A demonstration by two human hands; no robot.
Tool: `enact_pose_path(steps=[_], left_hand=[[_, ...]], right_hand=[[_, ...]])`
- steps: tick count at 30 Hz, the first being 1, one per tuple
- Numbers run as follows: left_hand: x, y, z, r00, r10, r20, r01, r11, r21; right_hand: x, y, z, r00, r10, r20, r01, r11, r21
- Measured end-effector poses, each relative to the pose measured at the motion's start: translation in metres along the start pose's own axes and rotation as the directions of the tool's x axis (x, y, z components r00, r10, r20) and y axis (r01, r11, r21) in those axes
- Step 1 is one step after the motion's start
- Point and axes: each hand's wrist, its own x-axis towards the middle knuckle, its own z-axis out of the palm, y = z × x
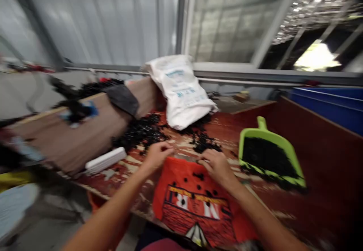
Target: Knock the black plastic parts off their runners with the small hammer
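Note:
A red printed cloth (195,201), with upside-down or mirrored lettering and several small black pieces on it, lies over the table's front edge towards my lap. At its far left corner my left hand (157,156) is closed, thumb and fingers pinched together at the cloth's edge. My right hand (217,164) is closed at the far right corner, fingers curled on the edge. Just beyond the hands, loose black pieces (204,141) lie on the worn red tabletop (227,130). More of them form a heap (144,130) to the left. Blur hides the fine detail.
A white printed sack (184,95) rests at the back middle. To the right sits a green dustpan (263,130) full of black pieces. A white ridged block (106,160) lies left, beside a wooden board (76,130). A blue bin (331,105) stands far right.

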Motion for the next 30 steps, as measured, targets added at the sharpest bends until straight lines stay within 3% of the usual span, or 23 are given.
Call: enact_pose_path(steps=[2, 4, 9, 14, 18, 22, 25, 30], left_hand=[[0.008, -0.016, 0.028, 0.996, -0.023, 0.088, 0.025, 0.999, -0.028], [0.007, -0.03, 0.038, 0.993, -0.014, 0.118, 0.016, 1.0, -0.017], [-0.013, -0.045, 0.04, 0.979, 0.086, 0.187, -0.116, 0.981, 0.157], [-0.029, -0.048, 0.054, 0.981, 0.066, 0.183, -0.122, 0.941, 0.316], [-0.035, -0.059, 0.056, 0.968, 0.026, 0.25, -0.103, 0.948, 0.3], [-0.02, -0.058, 0.05, 0.971, 0.046, 0.234, -0.102, 0.967, 0.233], [0.003, -0.049, 0.055, 0.964, 0.037, 0.264, -0.133, 0.925, 0.356], [0.03, -0.037, 0.064, 0.913, 0.025, 0.406, -0.232, 0.852, 0.468]], right_hand=[[-0.009, 0.016, 0.009, 0.993, 0.085, 0.085, -0.08, 0.995, -0.063], [-0.011, 0.013, 0.017, 0.986, 0.108, 0.126, -0.098, 0.992, -0.085], [0.005, -0.018, 0.041, 0.98, 0.073, 0.183, -0.053, 0.992, -0.112], [0.015, -0.028, 0.071, 0.951, 0.081, 0.298, -0.038, 0.988, -0.148], [0.013, -0.021, 0.063, 0.931, 0.107, 0.348, -0.061, 0.988, -0.14], [0.019, 0.0, 0.045, 0.928, 0.192, 0.32, -0.138, 0.973, -0.183], [0.031, 0.011, 0.051, 0.904, 0.254, 0.343, -0.18, 0.955, -0.235], [0.046, 0.022, 0.061, 0.884, 0.281, 0.373, -0.203, 0.951, -0.234]])
